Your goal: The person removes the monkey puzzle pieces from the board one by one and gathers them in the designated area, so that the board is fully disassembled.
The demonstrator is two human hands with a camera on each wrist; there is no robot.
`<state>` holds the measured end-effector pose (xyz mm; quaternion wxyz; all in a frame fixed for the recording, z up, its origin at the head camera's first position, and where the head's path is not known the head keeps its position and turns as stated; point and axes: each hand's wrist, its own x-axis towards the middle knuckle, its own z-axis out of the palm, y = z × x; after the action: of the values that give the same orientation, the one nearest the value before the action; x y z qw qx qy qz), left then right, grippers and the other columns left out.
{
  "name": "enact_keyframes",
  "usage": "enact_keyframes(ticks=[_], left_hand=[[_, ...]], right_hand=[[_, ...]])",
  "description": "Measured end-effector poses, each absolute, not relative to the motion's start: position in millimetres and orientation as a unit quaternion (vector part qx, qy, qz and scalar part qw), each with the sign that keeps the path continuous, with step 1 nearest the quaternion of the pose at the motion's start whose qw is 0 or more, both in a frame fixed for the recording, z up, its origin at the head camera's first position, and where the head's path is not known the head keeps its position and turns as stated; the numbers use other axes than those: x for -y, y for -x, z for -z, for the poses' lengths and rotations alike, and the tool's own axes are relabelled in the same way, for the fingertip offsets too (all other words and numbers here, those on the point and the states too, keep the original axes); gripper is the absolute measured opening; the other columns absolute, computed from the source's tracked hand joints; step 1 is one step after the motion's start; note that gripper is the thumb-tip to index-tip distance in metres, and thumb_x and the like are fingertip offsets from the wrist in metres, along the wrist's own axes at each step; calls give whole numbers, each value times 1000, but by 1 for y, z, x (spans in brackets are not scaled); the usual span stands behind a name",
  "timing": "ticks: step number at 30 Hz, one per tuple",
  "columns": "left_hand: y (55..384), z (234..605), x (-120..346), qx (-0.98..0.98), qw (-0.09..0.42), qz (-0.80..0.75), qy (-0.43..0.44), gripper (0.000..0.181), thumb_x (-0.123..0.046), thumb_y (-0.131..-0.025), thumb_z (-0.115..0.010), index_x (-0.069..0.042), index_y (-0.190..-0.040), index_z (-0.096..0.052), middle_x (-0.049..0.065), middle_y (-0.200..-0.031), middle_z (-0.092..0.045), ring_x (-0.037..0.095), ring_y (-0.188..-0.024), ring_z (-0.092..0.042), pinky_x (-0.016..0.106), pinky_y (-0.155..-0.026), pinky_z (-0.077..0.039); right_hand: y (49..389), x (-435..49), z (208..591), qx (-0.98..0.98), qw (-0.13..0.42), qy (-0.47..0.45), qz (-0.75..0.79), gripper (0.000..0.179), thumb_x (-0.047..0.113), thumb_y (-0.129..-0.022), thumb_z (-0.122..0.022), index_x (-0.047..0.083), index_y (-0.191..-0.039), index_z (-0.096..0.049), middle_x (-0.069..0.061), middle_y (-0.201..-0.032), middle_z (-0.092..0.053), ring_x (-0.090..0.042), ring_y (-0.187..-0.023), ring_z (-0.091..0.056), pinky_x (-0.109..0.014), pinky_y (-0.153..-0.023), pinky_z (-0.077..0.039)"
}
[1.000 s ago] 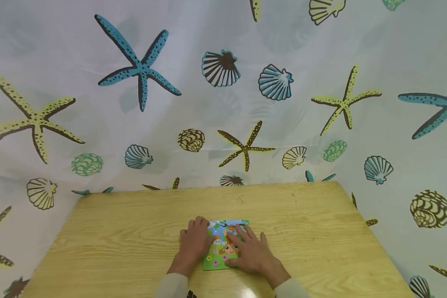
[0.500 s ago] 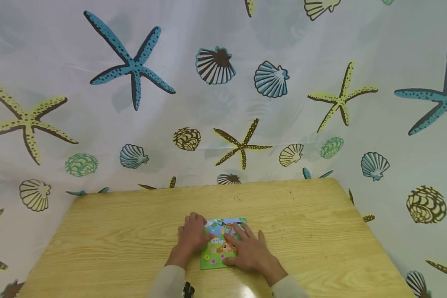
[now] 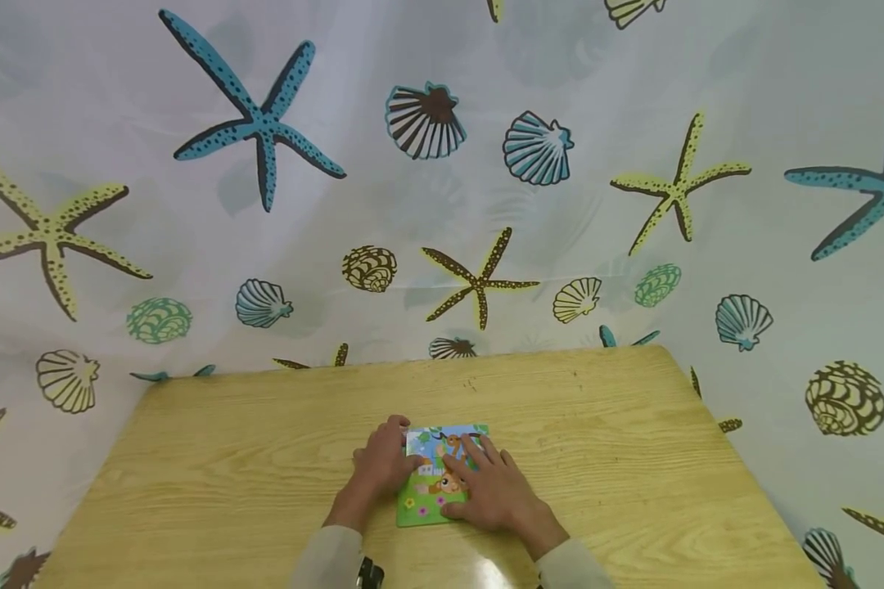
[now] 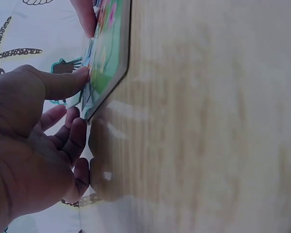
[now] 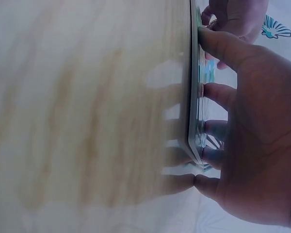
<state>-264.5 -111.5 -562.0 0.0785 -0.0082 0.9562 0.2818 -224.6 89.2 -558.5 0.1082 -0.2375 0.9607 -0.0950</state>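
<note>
A square, brightly coloured picture puzzle [image 3: 420, 514] with a cartoon monkey, flowers and a green border lies flat on the wooden table. My left hand [image 3: 381, 465] is at its left side, thumb on top and curled fingers at the edge. From the left wrist, the left hand [image 4: 43, 131] pinches the puzzle's upper-left part, where a thin edge stands slightly raised. My right hand [image 3: 497, 491] rests on the right half with fingers spread, covering part of the monkey. In the right wrist view, fingertips of the right hand [image 5: 257, 121] touch the puzzle's surface [image 5: 200, 107].
The light wooden table [image 3: 228, 466] extends around the puzzle on all sides. Behind it and along both sides hangs a white curtain [image 3: 457, 213] printed with starfish and shells. A dark band [image 3: 371, 573] shows at the left sleeve.
The left fingers have shifted slightly at the puzzle's upper-left edge, and that part looks paler and a little raised. The right hand stays spread on the puzzle. The head view has shifted slightly.
</note>
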Motion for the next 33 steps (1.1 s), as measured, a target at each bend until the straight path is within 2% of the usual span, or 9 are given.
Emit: enact_keyframes(ticks=[5, 15, 23, 33], left_hand=[[265, 566, 113, -945, 73, -320, 10, 38, -25, -91, -68, -16, -124, -50, 2, -100, -59, 19, -90, -55, 52, -85, -35], [264, 568, 119, -936, 56, -346, 13, 28, -20, -95, -59, -18, -121, -49, 0, -92, -58, 16, -79, -54, 45, -78, -31], [260, 564, 138, -926, 55, -374, 22, 28, -21, -98, -52, -17, -125, -47, 1, -97, -59, 18, -85, -54, 46, -79, -31], [255, 565, 191, -940, 56, -332, 49, 29, -20, -99, -47, -11, -127, -45, 8, -108, -65, 25, -92, -60, 57, -85, -36]], right_hand=[[225, -89, 557, -960, 109, 238, 93, 74, 66, -88, -51, 32, -151, -33, -5, -163, -17, -35, -150, -16, -60, -113, -25], [225, -87, 555, -960, 110, 241, 90, 80, 65, -88, -53, 27, -154, -27, -5, -163, -17, -36, -149, -16, -61, -112, -26], [225, -85, 557, -964, 103, 236, 72, 81, 69, -87, -50, 25, -152, -31, -3, -163, -18, -33, -149, -18, -59, -112, -27], [223, -86, 554, -962, 100, 240, 86, 81, 68, -87, -50, 23, -152, -32, -5, -162, -19, -33, -149, -18, -61, -112, -27]])
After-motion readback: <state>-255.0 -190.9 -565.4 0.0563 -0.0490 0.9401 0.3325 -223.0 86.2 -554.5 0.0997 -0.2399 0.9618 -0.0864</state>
